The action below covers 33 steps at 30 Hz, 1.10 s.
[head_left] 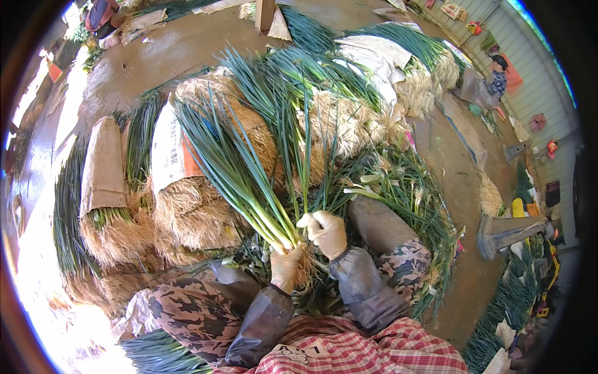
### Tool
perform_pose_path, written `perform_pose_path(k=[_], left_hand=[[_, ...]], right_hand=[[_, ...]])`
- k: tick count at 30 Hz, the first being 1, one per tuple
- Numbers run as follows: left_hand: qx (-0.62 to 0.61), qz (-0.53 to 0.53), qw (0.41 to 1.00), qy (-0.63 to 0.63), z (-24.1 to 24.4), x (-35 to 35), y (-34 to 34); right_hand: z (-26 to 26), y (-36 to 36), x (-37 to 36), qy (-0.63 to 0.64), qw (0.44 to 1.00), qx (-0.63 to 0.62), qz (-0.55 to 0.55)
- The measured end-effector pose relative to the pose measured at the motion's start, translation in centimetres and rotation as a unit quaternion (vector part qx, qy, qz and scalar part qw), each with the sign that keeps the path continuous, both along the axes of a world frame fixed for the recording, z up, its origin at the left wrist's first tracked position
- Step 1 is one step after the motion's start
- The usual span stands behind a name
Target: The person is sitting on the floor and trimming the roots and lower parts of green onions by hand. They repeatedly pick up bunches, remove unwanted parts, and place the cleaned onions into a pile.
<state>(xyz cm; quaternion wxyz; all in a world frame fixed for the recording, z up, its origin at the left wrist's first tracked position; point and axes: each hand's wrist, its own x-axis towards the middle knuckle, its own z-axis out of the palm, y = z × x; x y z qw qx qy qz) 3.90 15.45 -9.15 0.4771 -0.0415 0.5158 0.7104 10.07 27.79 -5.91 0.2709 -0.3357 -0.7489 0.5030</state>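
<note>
My left hand, in a pale glove, is closed around a bunch of green onions just above the roots. The long green leaves fan up and to the left, and the tan roots hang beside the hand. Just right of the bunch, my right hand is gloved too, with its fingers curled. Its fingertips meet near a thin upright leaf; whether they pinch it is unclear. Under and beyond my hands lies a heap of loose leaves and trimmings.
Root-ended onion bundles wrapped in sacking and a printed sack stand at left. More onions with pale roots lie ahead. A wooden post rises beyond them. A grey stool is at right. Other people sit at upper left and right.
</note>
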Motion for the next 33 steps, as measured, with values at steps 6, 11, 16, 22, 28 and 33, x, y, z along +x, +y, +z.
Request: perform_pose_path(k=[6, 11, 16, 22, 28, 33], left_hand=[[0.026, -0.06, 0.998, 0.005, 0.9, 0.3, -0.3], [0.003, -0.036, 0.999, -0.013, 1.1, 0.0, -0.6], [0.024, -0.006, 0.998, -0.049, 0.8, 0.1, 0.0], [0.06, -0.06, 0.995, -0.049, 0.6, 0.3, -0.3], [0.064, -0.032, 0.997, 0.003, 0.8, 0.3, -0.9], [0.06, -0.037, 0.996, -0.05, 0.7, 0.3, -0.4]], right_hand=[[-2.5, 3.8, -2.4, -0.398, 0.914, 0.048, 0.054], [-4.2, 3.0, -2.2, -0.221, 0.971, -0.089, -0.012], [-0.5, 0.6, 1.6, -0.026, 0.987, 0.155, 0.015], [-0.2, 3.3, -1.3, -0.278, 0.958, 0.068, 0.006], [-3.9, 3.4, -1.5, -0.192, 0.981, -0.016, -0.004], [-0.4, 1.9, 0.2, -0.128, 0.925, 0.357, 0.019]])
